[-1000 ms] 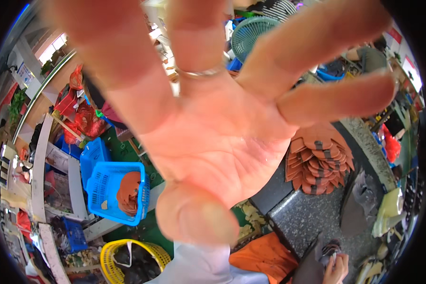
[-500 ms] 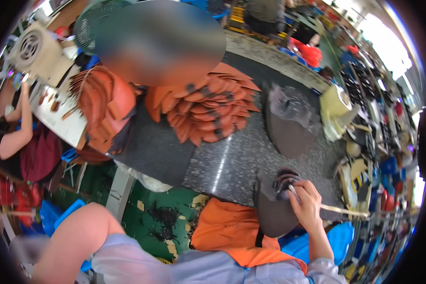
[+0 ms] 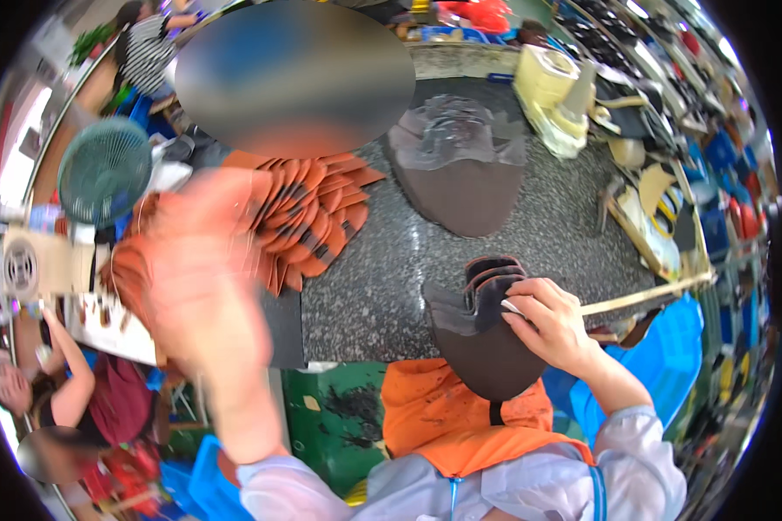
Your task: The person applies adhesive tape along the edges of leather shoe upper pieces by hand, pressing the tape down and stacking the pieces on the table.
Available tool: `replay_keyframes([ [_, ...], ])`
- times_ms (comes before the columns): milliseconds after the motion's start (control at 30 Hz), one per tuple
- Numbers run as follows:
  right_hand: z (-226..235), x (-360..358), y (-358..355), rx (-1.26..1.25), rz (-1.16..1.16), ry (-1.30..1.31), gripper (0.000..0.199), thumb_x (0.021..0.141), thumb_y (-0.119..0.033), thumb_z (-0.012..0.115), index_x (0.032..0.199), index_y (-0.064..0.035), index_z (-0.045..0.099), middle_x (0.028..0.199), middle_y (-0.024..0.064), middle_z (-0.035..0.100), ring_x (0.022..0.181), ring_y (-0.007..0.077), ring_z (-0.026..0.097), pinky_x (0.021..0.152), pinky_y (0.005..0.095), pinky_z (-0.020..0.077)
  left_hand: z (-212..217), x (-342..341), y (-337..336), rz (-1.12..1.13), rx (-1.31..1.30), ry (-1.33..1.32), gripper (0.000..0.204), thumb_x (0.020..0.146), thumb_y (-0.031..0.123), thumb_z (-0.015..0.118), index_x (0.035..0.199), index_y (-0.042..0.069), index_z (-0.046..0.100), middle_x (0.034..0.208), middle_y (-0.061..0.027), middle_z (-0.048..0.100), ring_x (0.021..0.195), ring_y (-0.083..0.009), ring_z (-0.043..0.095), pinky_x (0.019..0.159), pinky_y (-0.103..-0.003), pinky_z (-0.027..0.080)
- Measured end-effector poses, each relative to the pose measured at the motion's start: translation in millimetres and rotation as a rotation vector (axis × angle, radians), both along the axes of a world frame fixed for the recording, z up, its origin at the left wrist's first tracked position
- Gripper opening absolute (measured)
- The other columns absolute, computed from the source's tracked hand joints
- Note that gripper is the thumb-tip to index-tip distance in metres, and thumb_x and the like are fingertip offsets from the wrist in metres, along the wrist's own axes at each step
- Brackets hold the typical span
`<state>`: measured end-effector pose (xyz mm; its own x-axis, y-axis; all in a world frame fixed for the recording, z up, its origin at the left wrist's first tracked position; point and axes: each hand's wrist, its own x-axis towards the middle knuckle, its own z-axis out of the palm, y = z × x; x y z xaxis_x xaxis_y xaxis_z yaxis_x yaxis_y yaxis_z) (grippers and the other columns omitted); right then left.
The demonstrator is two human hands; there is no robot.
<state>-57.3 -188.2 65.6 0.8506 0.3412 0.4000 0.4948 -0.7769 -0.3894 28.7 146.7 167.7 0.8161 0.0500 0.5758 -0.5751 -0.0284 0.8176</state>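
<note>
My left hand (image 3: 204,247), smeared by motion, reaches out over the fanned stack of orange leather-like pieces (image 3: 317,217) at the left. Its fingers are too blurred to read. My right hand (image 3: 547,326) is closed in a pinch at the near edge of the table, with a small white item (image 3: 512,306) at its fingertips. It rests on a dark brown, rounded flat piece (image 3: 487,352), which overhangs the edge above my orange apron (image 3: 408,408). Several curved dark pieces (image 3: 493,276) stand up beside these fingers. Farther off lies a spread stack of similar dark brown pieces (image 3: 456,187).
A cream-coloured dispenser-like object (image 3: 547,87) stands at the back right of the speckled table (image 3: 365,321). A shallow tray (image 3: 660,226) and a pale wooden strip (image 3: 652,293) are at the right. A green fan (image 3: 104,174) and a seated person (image 3: 69,373) are on the left.
My left arm has swung from the lower left up over the orange pieces. My right hand stays at the dark piece. The whole view has turned toward the left.
</note>
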Motion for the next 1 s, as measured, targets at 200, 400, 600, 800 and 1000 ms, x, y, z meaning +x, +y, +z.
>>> replay_keyframes([
  [200,-4.7,-5.2,-20.0,0.113,-0.015,-0.12,0.02,0.078,-0.012,0.079,0.093,-0.006,0.067,0.085,0.0062,0.061,0.077,0.0256,0.064,0.067,0.0383,0.0531,-112.2,-6.3,-141.9,-0.342,0.841,-0.008,0.062,0.083,0.024,0.08,0.137,0.002,0.057,0.139,-0.0203,0.052,0.127,-0.0384,0.052,0.108,-0.047,0.043],
  [400,-18.9,-11.1,-46.9,0.179,-0.26,0.039,0.016,0.08,-0.014,0.077,0.092,-0.0064,0.069,0.074,0.0059,0.057,0.067,0.0271,0.06,0.061,0.0398,0.0477,-135.0,-10.7,-154.7,-0.351,1.062,-0.033,0.078,0.077,0.031,0.084,0.141,-0.001,0.052,0.139,-0.0188,0.052,0.126,-0.0379,0.051,0.107,-0.047,0.044],
  [600,-31.7,-1.3,-44.0,0.317,-0.363,0.001,0.019,0.077,-0.001,0.077,0.095,-0.0043,0.071,0.078,0.0061,0.062,0.066,0.0257,0.058,0.063,0.0366,0.0455,-118.1,3.0,-162.3,-0.472,1.089,0.164,0.082,0.076,0.032,0.085,0.143,0.001,0.049,0.126,-0.0159,0.053,0.113,-0.0348,0.051,0.101,-0.043,0.044],
  [800,-31.3,0.2,-37.3,0.455,-0.385,-0.032,0.021,0.076,0.008,0.072,0.096,-0.0009,0.07,0.079,0.01,0.063,0.071,0.0274,0.059,0.063,0.0355,0.0459,-114.2,6.5,-146.9,-0.492,1.005,0.455,0.059,0.075,0.027,0.085,0.121,0.003,0.057,0.112,-0.0141,0.061,0.106,-0.0315,0.059,0.094,-0.041,0.048],
  [1000,-20.6,-35.5,-52.0,0.636,-0.335,-0.19,0.026,0.076,0.015,0.064,0.099,0.0033,0.066,0.071,0.0122,0.059,0.062,0.0226,0.056,0.054,0.0329,0.0418,-38.9,-0.5,-93.0,-0.132,0.658,0.464,0.052,0.071,0.002,0.087,0.114,0.004,0.058,0.107,-0.0065,0.062,0.096,-0.0178,0.066,0.084,-0.032,0.056],
])
